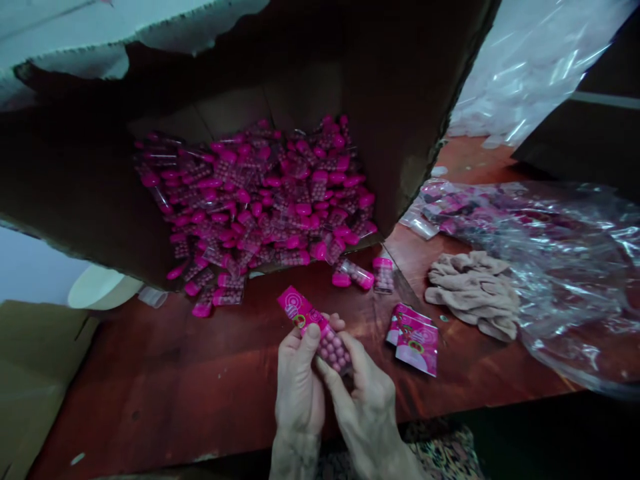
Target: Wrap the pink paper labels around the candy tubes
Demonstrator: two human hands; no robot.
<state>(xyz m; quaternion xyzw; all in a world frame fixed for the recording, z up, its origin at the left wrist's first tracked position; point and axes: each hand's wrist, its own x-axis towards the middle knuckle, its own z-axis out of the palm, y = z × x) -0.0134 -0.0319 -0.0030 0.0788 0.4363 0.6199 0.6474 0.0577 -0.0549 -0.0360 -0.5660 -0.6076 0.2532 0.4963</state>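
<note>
Both hands are close together over the table, each curled narrow around one small bottle. The left hand (299, 393) pinches it with the thumb on top, and the right hand (364, 408) grips it lower down with its fingers. The clear bottle (334, 350), packed with pink balls, slants up and to the left between them. A pink label (299, 311) sticks out past the left hand's thumb, seemingly sleeved over the bottle's upper end, though the fingers hide exactly how it sits.

Just right of the hands, a small stack of labels (414, 340) lies on the red-brown table (150, 393). Farther ahead, a heap of pink-capped bottles (255, 200) fills a tipped cardboard box (200, 87), and a few loose bottles (353, 275) have spilled out. Well to the right are a beige cloth (473, 293) and a crumpled plastic bag (560, 257).
</note>
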